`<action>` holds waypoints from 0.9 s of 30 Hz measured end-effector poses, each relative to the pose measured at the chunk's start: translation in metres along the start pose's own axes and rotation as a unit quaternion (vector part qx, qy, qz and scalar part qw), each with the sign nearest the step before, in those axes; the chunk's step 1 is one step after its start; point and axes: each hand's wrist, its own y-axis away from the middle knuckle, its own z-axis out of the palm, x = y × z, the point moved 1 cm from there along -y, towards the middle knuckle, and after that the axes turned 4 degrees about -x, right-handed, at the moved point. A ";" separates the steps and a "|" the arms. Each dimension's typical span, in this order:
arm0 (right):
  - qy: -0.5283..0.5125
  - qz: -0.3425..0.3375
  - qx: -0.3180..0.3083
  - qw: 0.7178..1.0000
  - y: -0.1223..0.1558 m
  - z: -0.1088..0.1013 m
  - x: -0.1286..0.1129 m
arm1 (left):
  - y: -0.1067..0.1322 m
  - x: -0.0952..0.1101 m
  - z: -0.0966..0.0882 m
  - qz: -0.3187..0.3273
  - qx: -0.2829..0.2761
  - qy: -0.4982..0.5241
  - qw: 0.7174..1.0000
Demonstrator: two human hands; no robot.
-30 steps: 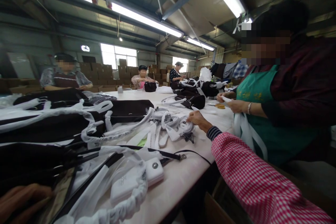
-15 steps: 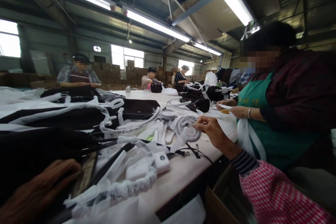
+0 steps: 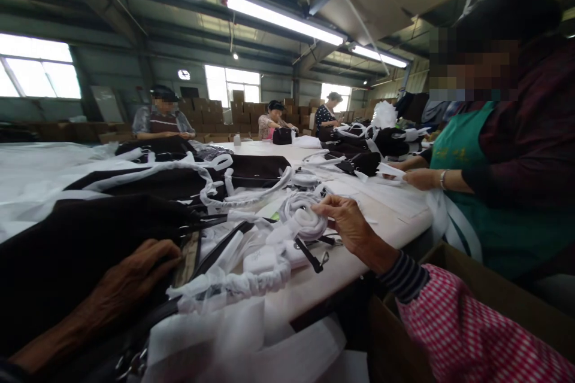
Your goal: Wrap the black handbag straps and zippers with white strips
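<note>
My right hand (image 3: 348,221) is closed in a pinch on the edge of a coiled roll of white wrapping strip (image 3: 309,218), lifted slightly over the table. A loose tail of the strip hangs from the coil. At the left, my left hand (image 3: 139,269) lies over a black bag (image 3: 112,233), its bent fingers at the edge of the opening; its thumb is hidden. A tan lining (image 3: 187,260) shows beside the fingertips. In front of the bag curves a strap wrapped in gathered white material (image 3: 242,281).
More black bags (image 3: 260,170) with white-wrapped handles lie across the table (image 3: 395,215). A white device (image 3: 265,257) sits under the coil, near a black strap with a metal clasp (image 3: 323,260). A cardboard box (image 3: 476,287) stands below the table edge. A co-worker in a green apron (image 3: 462,149) handles white strips at right.
My right hand has drawn the coil a little left and nearer, over the white device. The camera view has turned left, so my left hand and the bag show more fully.
</note>
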 end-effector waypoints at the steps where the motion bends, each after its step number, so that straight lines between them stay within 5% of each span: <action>1: -0.004 -0.016 -0.001 1.000 -0.008 0.009 -0.007 | 0.000 -0.001 0.002 0.002 -0.019 0.011 1.000; 7: -0.048 -0.050 -0.041 0.997 -0.053 0.110 -0.031 | -0.001 -0.008 0.012 0.054 -0.018 -0.026 0.998; 12: -0.058 -0.001 -0.070 0.996 -0.068 0.208 0.001 | 0.005 0.004 0.006 0.198 0.011 -0.161 0.967; 15: -0.070 0.021 -0.037 0.997 -0.079 0.242 0.027 | 0.011 0.010 0.002 0.243 0.058 -0.210 0.945; 19: -0.073 0.051 -0.017 0.996 -0.087 0.253 0.047 | 0.016 0.009 0.004 0.272 0.117 -0.252 0.921; 27: -0.055 0.076 -0.049 0.994 -0.080 0.228 0.056 | 0.011 0.007 0.003 0.318 0.123 -0.268 0.901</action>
